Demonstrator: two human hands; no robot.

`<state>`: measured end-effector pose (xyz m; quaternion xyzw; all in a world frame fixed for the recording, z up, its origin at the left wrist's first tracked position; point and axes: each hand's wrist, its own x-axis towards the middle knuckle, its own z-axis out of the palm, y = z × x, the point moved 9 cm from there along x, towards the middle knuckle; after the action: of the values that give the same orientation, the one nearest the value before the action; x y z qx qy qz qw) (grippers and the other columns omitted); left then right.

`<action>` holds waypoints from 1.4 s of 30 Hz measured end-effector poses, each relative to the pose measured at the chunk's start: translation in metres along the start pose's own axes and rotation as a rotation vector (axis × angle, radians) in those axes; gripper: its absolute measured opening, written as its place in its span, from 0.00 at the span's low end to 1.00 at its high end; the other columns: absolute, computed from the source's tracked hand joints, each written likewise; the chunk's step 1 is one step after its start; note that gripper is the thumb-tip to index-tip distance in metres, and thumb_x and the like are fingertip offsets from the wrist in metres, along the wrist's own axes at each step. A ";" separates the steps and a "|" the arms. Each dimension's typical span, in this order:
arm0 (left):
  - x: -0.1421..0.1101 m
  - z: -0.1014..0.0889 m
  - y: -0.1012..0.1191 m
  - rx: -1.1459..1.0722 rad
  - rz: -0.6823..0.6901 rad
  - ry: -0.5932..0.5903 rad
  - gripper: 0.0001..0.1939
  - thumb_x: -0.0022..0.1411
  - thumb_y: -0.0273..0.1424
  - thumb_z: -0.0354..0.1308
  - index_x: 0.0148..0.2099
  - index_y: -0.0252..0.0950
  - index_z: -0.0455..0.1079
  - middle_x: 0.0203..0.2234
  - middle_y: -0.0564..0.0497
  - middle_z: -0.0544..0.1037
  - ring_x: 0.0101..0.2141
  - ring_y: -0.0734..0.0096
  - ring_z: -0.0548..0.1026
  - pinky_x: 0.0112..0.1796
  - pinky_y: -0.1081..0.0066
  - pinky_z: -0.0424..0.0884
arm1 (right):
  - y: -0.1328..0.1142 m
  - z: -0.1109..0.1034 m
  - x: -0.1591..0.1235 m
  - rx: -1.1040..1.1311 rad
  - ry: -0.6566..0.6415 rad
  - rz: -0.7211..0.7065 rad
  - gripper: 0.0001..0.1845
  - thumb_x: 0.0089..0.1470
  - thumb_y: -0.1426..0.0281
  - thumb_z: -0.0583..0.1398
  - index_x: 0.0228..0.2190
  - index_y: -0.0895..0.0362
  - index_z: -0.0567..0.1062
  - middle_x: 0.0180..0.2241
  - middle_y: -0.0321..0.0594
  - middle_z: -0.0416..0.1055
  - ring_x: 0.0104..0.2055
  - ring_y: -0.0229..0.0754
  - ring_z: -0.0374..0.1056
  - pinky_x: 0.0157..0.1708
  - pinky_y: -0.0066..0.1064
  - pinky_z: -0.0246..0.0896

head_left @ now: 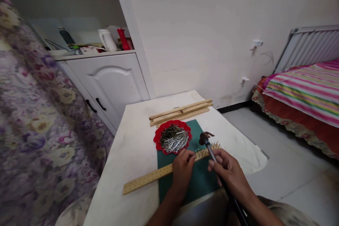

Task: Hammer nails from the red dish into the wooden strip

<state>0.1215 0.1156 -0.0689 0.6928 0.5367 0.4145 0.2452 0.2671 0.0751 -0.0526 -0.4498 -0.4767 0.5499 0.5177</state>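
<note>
1. I've got the right hand (pixel 230 169) wrapped round the hammer (pixel 211 152), head raised, tilted over the mat.
2. My left hand (pixel 182 170): thumb and fingers pinched together at the wooden strip (pixel 148 178); whatever sits between the fingertips is too small for me to tell.
3. Strip lies slantwise, partly on the green mat (pixel 201 182), left end past the mat's edge. Dotted rows on its left part; upright nails (pixel 203 152) crowd the right part, near the hammer.
4. Just beyond the left hand I see the red bowl (pixel 158 140), wavy rim, overlapping the mat, loaded with loose nails (pixel 174 139), some dark, some silvery.
5. Farther back, more wooden strips (pixel 182 112) lie together across the desk (pixel 129 144).
6. Outer edges: floral curtain (pixel 39 123) and white cabinet (pixel 111 81) left, bed (pixel 307 81) right.
</note>
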 end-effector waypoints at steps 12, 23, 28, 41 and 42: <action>0.002 0.007 0.001 0.084 -0.018 -0.009 0.07 0.57 0.29 0.52 0.29 0.37 0.70 0.26 0.54 0.71 0.27 0.74 0.69 0.29 0.75 0.61 | -0.002 0.007 -0.012 -0.050 -0.129 0.060 0.10 0.52 0.64 0.59 0.34 0.56 0.66 0.22 0.29 0.66 0.12 0.25 0.50 0.10 0.17 0.46; 0.001 0.011 -0.001 0.130 -0.022 -0.031 0.07 0.56 0.27 0.51 0.29 0.37 0.69 0.25 0.55 0.69 0.26 0.76 0.67 0.27 0.75 0.57 | -0.001 0.012 -0.025 -0.100 -0.177 0.088 0.07 0.53 0.66 0.57 0.34 0.56 0.66 0.22 0.30 0.64 0.15 0.28 0.50 0.10 0.17 0.45; 0.001 0.010 -0.001 0.148 -0.016 -0.022 0.07 0.54 0.25 0.51 0.25 0.36 0.66 0.22 0.55 0.67 0.25 0.76 0.66 0.27 0.76 0.56 | -0.002 0.016 -0.024 -0.127 -0.185 0.068 0.05 0.52 0.68 0.58 0.31 0.56 0.67 0.22 0.32 0.64 0.22 0.34 0.58 0.13 0.19 0.47; 0.001 0.007 0.003 0.169 -0.005 0.001 0.08 0.54 0.24 0.51 0.23 0.34 0.64 0.21 0.56 0.66 0.24 0.77 0.65 0.26 0.76 0.54 | -0.011 0.020 -0.023 -0.165 -0.198 0.026 0.03 0.51 0.72 0.57 0.30 0.57 0.66 0.23 0.31 0.64 0.27 0.37 0.60 0.28 0.27 0.52; 0.001 0.008 0.002 0.170 -0.008 -0.001 0.08 0.54 0.24 0.50 0.24 0.34 0.65 0.21 0.56 0.66 0.24 0.77 0.65 0.26 0.76 0.54 | -0.011 0.021 -0.023 -0.168 -0.200 0.029 0.03 0.51 0.72 0.57 0.30 0.57 0.66 0.23 0.31 0.64 0.27 0.37 0.61 0.28 0.27 0.53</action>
<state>0.1292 0.1170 -0.0710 0.7092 0.5727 0.3659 0.1877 0.2497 0.0509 -0.0390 -0.4415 -0.5636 0.5575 0.4203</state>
